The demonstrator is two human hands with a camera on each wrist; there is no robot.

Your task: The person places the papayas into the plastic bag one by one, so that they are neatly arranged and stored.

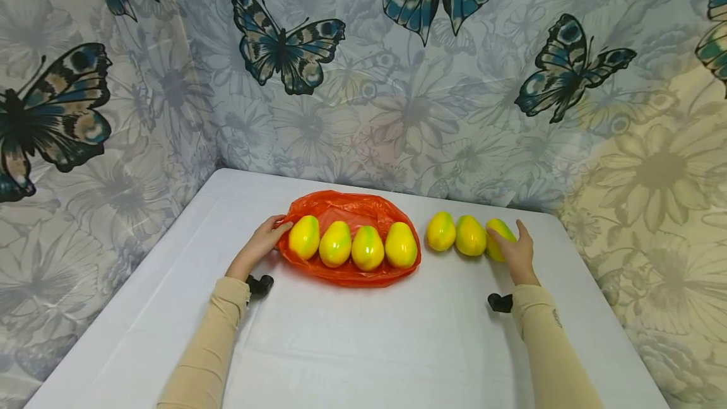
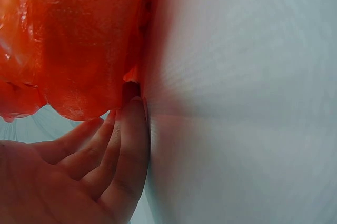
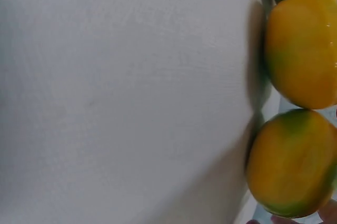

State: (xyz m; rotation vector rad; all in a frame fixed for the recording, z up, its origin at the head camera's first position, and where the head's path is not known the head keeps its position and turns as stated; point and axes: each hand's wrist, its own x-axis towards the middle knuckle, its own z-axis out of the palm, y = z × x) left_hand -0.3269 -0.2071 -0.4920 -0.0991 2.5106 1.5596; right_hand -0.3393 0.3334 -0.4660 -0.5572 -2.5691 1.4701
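Note:
A red plastic bag [image 1: 346, 278] lies on the white table with its mouth spread, holding several yellow-green mangoes [image 1: 368, 248] in a row. My left hand [image 1: 264, 240] touches the bag's left side; in the left wrist view its fingers [image 2: 126, 166] reach under the bag's bulging side, fairly straight. To the right of the bag, 3 loose mangoes stand in a line: the left one [image 1: 440, 231], the middle one [image 1: 470, 236] and the right one [image 1: 497, 250]. My right hand [image 1: 518, 256] is at the right mango, thumb and fingers spread; only fingertips [image 3: 327, 212] show in the right wrist view.
The white table [image 1: 375, 339] ends at a wall covering [image 1: 420, 112] printed with flowers and butterflies, behind and on both sides. A black wrist-worn device sits by each hand, at the left wrist [image 1: 261, 286] and the right wrist [image 1: 500, 303].

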